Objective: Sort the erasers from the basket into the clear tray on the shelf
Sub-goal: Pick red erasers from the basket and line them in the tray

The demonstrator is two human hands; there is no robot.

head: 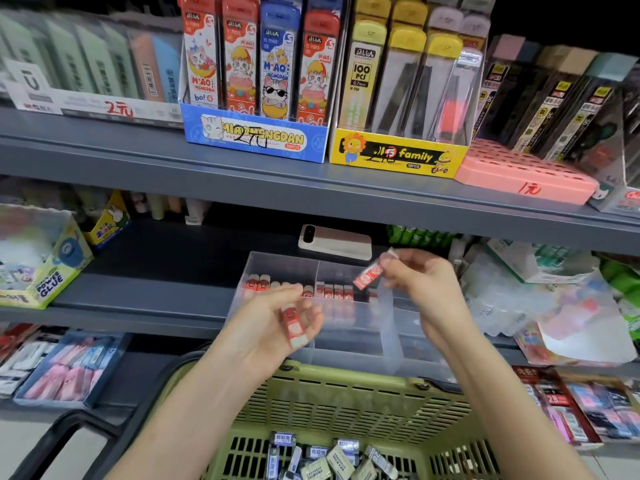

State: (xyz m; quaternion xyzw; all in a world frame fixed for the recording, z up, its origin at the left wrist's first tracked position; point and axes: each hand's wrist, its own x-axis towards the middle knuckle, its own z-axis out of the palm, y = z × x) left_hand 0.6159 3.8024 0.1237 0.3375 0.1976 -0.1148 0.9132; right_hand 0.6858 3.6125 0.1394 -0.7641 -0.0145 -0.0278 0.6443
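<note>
A clear divided tray (277, 266) sits on the middle shelf, with several red-sleeved erasers standing in a row (332, 292) inside it. My left hand (266, 320) holds a red-and-white eraser (292, 325) just in front of the tray's left compartment. My right hand (422, 282) pinches another red eraser (370, 271) above the tray's right compartment. Below, a green plastic basket (346, 403) holds several white and blue-sleeved erasers (329, 459).
A phone (334, 242) lies on the shelf behind the tray. A Power Glue box (41, 271) stands to the left, and plastic-wrapped packs (540, 299) lie to the right. The upper shelf (138, 157) carries boxes of pencil leads. A black basket handle (69, 431) is at lower left.
</note>
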